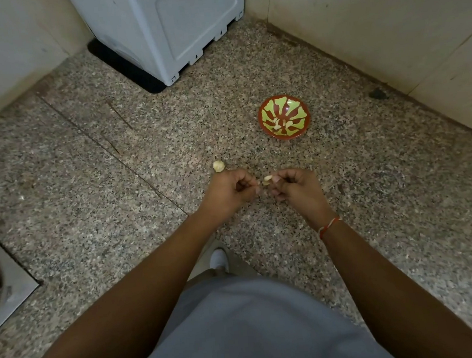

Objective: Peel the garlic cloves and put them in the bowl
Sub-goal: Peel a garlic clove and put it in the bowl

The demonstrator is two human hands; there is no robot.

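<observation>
One pale, papery garlic bulb [218, 166] lies on the speckled granite counter [85, 169], just beyond the left hand [230, 189]. That hand's fingers are curled, pinching one small cream garlic clove [267, 179] with the right hand [295, 186], whose fingertips grip its other end. Peeling seems under way; next the skin must come free and the clove go right and forward to the one red-and-green patterned bowl [284, 116], which holds roughly five peeled cloves.
</observation>
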